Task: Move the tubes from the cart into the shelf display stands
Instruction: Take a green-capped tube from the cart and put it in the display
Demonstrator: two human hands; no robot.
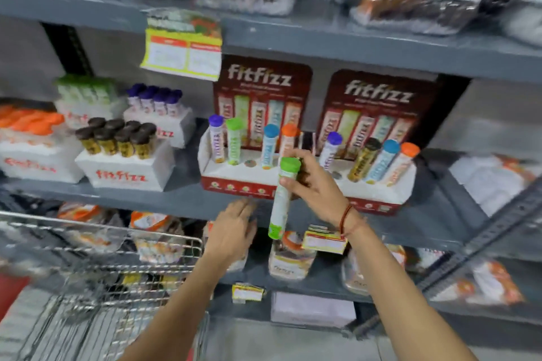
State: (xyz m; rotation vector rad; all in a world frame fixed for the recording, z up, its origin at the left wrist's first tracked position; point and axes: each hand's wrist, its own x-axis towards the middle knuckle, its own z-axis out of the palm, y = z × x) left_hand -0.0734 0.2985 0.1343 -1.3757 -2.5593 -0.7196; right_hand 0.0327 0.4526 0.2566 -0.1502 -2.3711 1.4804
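Note:
My right hand grips a green-capped tube near its top, held upright in front of the gap between two red display stands. The left stand holds purple, green, blue and orange capped tubes, with one empty hole showing. The right stand holds purple, black, blue and orange capped tubes, leaning. My left hand is spread, fingers apart, touching the shelf's front edge below the left stand and holding nothing. The wire cart is at the lower left.
White boxes of black-capped, purple-capped, green-capped and orange-capped tubes stand on the same grey shelf to the left. Wrapped packs fill the shelves above and below. A slotted shelf upright runs at the right.

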